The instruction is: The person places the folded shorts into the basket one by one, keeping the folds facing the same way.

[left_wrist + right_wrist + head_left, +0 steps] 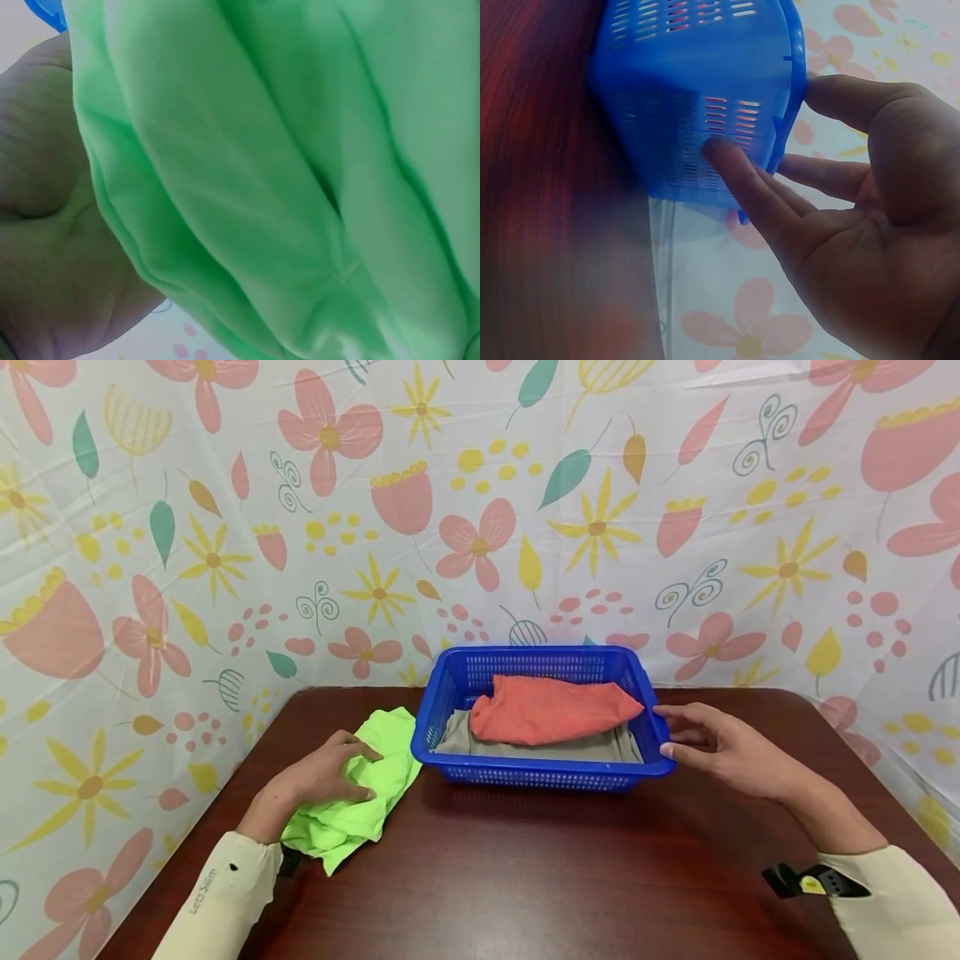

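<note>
My left hand (327,770) grips a crumpled bright green cloth (390,789) left of the blue basket, fingers and thumb bent over its folds. Close up in the left wrist view, the green cloth (285,172) covers most of the frame and hides the fingertips. A blue plastic basket (540,768) stands toward the back of the table. Inside it, a folded coral-red cloth (555,710) lies on a grey-beige cloth (457,735). My right hand (720,747) touches the basket's right end with fairly straight fingers; the right wrist view shows fingertips (718,148) against the slotted wall.
The dark reddish-brown table (525,877) extends in front of the basket and to both sides. Close behind it hangs a white sheet (480,460) printed with flowers and leaves.
</note>
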The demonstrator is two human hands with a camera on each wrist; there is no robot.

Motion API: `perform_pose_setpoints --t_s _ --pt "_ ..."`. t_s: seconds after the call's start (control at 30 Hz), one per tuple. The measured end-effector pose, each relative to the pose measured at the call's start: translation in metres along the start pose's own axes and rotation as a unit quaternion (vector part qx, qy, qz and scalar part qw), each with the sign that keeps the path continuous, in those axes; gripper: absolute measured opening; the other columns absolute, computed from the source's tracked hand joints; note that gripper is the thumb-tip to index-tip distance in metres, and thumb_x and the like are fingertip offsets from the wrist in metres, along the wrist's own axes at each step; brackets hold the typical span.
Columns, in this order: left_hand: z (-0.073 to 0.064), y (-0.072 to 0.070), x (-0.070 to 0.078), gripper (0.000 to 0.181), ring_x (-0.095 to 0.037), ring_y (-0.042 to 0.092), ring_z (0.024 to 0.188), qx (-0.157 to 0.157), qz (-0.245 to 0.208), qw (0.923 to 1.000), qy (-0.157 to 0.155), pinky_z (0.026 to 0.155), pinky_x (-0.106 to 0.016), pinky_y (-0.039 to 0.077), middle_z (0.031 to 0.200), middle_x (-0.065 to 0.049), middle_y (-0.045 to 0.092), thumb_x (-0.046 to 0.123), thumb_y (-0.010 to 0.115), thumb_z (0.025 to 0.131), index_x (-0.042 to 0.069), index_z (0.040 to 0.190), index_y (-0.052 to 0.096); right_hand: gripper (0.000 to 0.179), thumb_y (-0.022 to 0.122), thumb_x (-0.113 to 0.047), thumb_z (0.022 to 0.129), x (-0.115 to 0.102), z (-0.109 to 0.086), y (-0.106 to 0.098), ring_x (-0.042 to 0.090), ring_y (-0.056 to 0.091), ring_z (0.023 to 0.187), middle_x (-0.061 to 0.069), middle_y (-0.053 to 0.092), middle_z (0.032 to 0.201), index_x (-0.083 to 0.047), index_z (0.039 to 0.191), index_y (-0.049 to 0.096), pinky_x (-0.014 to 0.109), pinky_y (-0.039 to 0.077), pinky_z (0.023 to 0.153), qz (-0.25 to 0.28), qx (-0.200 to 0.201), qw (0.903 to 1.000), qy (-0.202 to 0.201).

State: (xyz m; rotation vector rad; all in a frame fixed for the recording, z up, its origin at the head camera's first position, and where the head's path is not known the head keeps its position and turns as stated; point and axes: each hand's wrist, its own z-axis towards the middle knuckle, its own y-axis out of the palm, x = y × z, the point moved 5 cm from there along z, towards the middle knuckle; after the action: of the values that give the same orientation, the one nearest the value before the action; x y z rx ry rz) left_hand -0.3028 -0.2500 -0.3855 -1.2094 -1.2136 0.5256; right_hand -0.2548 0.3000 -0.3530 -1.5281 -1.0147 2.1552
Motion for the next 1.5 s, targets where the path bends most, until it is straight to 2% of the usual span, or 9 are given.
perform_pose_setpoints --t_s 0.27,0.5,0.77,0.97,1.17,1.33,1.5 --pt "-0.006 0.000 -0.001 0.053 -0.038 0.053 0.131 -0.016 -0.012 0.9994 0.029 0.102 -0.052 0.052 0.145 -0.020 0.043 0.029 0.088 0.090 0.013 0.136 0.068 0.062 0.074 -0.024 0.102 0.001 0.000 -0.001 0.035 0.068 0.115 0.017 0.064 0.137 -0.007 0.156 0.049 0.021 0.057 0.082 -0.036 0.012 0.9993 0.003" --pt "-0.012 0.000 -0.001 0.053 -0.037 0.051 0.133 -0.038 -0.025 0.9978 0.048 0.102 -0.051 0.052 0.146 -0.014 0.045 0.024 0.089 0.089 0.015 0.137 0.068 0.062 0.075 -0.020 0.101 0.004 0.001 -0.001 0.036 0.067 0.117 0.019 0.065 0.136 -0.004 0.156 0.049 0.019 0.056 0.083 -0.040 0.017 0.9991 -0.003" --pt "-0.019 -0.001 0.003 0.053 -0.038 0.048 0.139 -0.057 -0.009 0.9964 0.062 0.102 -0.047 0.053 0.151 -0.012 0.045 0.013 0.090 0.086 0.019 0.135 0.069 0.062 0.075 -0.020 0.101 0.003 0.000 -0.001 0.035 0.067 0.117 0.017 0.065 0.135 -0.004 0.155 0.050 0.019 0.057 0.083 -0.034 0.018 0.9993 -0.001" --pt "-0.024 -0.002 0.011 0.054 -0.039 0.047 0.139 -0.067 0.014 0.9960 0.057 0.102 -0.047 0.053 0.149 -0.011 0.046 0.008 0.092 0.082 0.019 0.130 0.070 0.063 0.075 -0.020 0.101 0.004 0.000 -0.001 0.035 0.067 0.117 0.017 0.064 0.136 -0.003 0.156 0.049 0.019 0.057 0.083 -0.027 0.016 0.9995 0.000" --pt "-0.028 -0.002 0.016 0.054 -0.038 0.047 0.139 -0.087 0.012 0.9951 0.045 0.097 -0.042 0.054 0.149 -0.008 0.044 0.004 0.092 0.080 0.022 0.127 0.070 0.062 0.074 -0.020 0.102 0.003 0.000 -0.001 0.036 0.067 0.117 0.017 0.064 0.136 -0.003 0.156 0.049 0.019 0.057 0.083 -0.026 0.016 0.9995 -0.002" --pt "-0.030 -0.001 0.017 0.055 -0.036 0.047 0.139 -0.100 0.015 0.9941 0.039 0.090 -0.035 0.055 0.149 -0.006 0.043 0.001 0.091 0.080 0.023 0.125 0.069 0.062 0.074 -0.020 0.102 0.004 0.000 -0.001 0.037 0.067 0.118 0.018 0.063 0.137 -0.002 0.156 0.049 0.019 0.057 0.083 -0.028 0.014 0.9995 0.000" --pt "-0.033 -0.001 0.022 0.057 -0.036 0.048 0.135 -0.114 0.009 0.9924 0.045 0.078 -0.028 0.054 0.147 -0.007 0.041 -0.010 0.086 0.079 0.022 0.122 0.068 0.062 0.074 -0.020 0.102 0.003 0.000 -0.001 0.037 0.067 0.118 0.018 0.063 0.137 -0.002 0.156 0.049 0.018 0.057 0.083 -0.022 0.012 0.9997 -0.003"
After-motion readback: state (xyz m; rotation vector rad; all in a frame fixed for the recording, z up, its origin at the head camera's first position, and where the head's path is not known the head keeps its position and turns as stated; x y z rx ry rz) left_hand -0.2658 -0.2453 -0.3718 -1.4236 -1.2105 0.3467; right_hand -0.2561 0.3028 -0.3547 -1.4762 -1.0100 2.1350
